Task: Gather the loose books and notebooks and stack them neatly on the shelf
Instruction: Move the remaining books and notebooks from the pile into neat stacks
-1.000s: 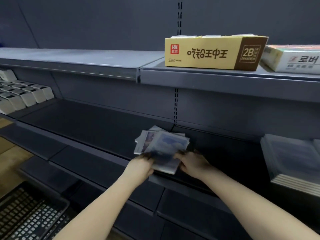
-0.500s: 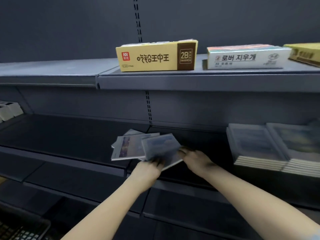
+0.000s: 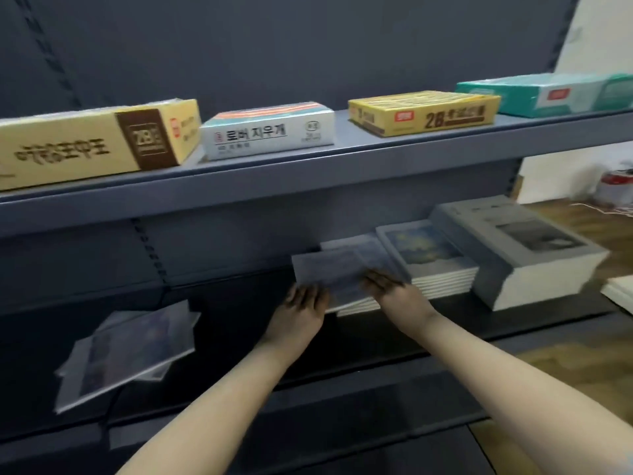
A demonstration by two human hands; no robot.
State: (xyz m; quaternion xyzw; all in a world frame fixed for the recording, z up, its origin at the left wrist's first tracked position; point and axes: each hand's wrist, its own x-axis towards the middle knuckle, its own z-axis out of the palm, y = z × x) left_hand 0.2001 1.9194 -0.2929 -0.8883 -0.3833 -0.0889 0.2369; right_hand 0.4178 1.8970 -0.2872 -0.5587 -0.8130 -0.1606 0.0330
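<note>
Both hands hold one thin blue-grey notebook [image 3: 325, 269] over a low notebook stack [image 3: 356, 305] on the dark middle shelf [image 3: 239, 323]. My left hand [image 3: 305, 303] grips its near left corner; my right hand [image 3: 394, 291] grips its near right edge. To the right of that stack stand a taller stack with a blue-and-yellow cover [image 3: 428, 258] and a thick grey-covered stack [image 3: 520, 255]. Some loose notebooks [image 3: 126, 347] lie askew on the same shelf at the far left.
The upper shelf [image 3: 308, 173] carries a yellow-brown eraser box [image 3: 96, 142], a white box [image 3: 267, 132], a yellow box [image 3: 424, 111] and a teal box [image 3: 555, 94]. A lower shelf edge [image 3: 308, 399] runs under my arms. Wooden floor [image 3: 599, 228] and a red-and-white pot [image 3: 616, 183] show at right.
My hands have lifted one notebook from the loose pile and carried it right, over the leftmost stack. The remaining loose notebooks stay at the left. The view has swung right.
</note>
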